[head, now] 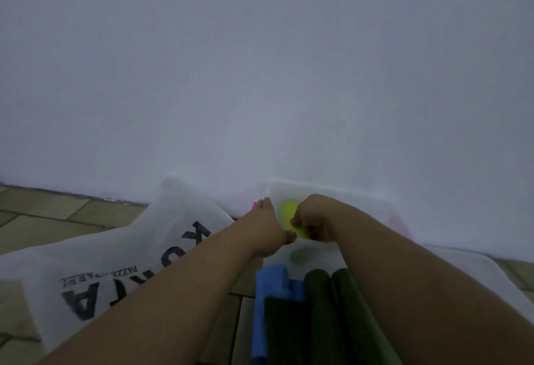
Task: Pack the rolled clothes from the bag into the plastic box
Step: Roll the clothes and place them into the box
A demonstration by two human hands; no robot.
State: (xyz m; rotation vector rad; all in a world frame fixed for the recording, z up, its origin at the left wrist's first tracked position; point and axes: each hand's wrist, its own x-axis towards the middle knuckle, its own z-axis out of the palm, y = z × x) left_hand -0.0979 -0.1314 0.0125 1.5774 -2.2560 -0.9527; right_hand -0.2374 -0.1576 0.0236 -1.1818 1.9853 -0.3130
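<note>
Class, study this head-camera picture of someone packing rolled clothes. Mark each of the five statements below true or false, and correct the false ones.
1. The right hand is closed on a yellow-green roll. True.
2. The white bag with black lettering lies to the right of the plastic box. False: it lies to the left of the plastic box.
3. Both hands reach toward the box by the wall. True; the left hand is at its left edge.
4. The floor is carpeted. False: the floor is tiled.
5. The nearest dark green rolls are red. False: they are dark green, beside a blue roll.
</note>
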